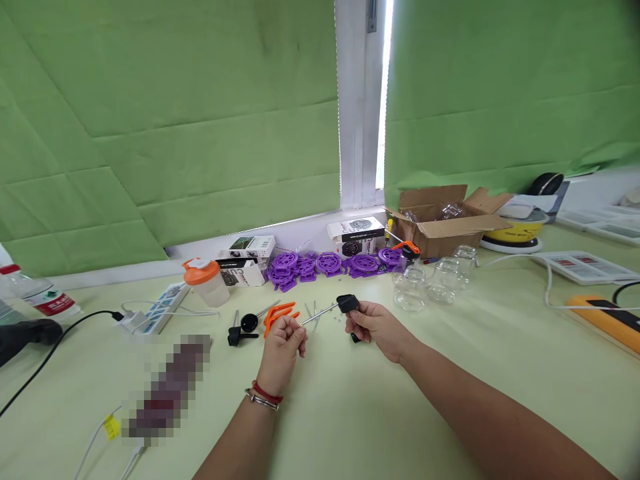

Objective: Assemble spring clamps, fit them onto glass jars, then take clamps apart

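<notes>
A thin metal rod (320,314) slants between my two hands, its upper right end at a black knob-like part (347,304). My right hand (373,323) is closed on the black part. The fingertips of my left hand (283,347) pinch the rod's lower left end. Behind my left hand lie orange plastic parts (277,315). To its left are black parts with rods (242,331). Loose metal rods (315,318) rest on the table just behind the held rod. Another small black piece (355,338) is partly hidden beside my right hand.
Purple slotted discs (329,264) line the table's back, near printed boxes (355,235). Clear glass jars (409,290) and an open carton (440,227) stand to the right. At left are an orange-lidded shaker (204,283), a power strip (165,307) and cables.
</notes>
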The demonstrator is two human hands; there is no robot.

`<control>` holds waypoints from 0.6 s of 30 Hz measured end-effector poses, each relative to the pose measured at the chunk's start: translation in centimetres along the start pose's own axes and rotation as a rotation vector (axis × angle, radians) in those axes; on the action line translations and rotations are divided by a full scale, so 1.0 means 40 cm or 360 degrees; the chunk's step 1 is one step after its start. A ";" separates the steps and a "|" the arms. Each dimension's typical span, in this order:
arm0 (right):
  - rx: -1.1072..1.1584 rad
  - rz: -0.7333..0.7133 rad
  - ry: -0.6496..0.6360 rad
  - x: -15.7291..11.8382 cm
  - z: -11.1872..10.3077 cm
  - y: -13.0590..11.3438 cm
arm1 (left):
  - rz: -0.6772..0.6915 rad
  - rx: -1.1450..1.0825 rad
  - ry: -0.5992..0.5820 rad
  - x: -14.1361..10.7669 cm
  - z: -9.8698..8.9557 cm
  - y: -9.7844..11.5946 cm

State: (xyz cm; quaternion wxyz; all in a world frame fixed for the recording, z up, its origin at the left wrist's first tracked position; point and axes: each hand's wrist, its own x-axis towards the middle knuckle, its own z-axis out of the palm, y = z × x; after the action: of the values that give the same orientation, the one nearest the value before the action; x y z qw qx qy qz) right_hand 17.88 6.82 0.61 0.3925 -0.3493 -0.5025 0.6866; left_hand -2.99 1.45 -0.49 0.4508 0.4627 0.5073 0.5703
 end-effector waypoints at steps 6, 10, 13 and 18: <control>-0.0003 0.0017 -0.0046 0.002 -0.002 0.006 | 0.0034 0.0119 0.0072 -0.007 0.006 0.008; 0.0000 0.0036 -0.0060 0.002 -0.004 0.006 | 0.0021 0.0177 0.0166 -0.004 0.007 0.013; 0.0006 0.0047 -0.0048 0.002 -0.004 0.007 | 0.0024 0.0127 0.0151 0.001 0.005 0.006; 0.0017 0.0075 -0.0069 0.000 -0.002 0.007 | 0.0061 0.0165 0.0047 0.002 0.000 -0.005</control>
State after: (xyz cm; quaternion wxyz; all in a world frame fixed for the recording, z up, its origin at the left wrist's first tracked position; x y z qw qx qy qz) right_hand 17.89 6.79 0.32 0.3671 -0.3441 -0.4987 0.7058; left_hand -3.01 1.56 -0.69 0.4076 0.4866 0.5340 0.5585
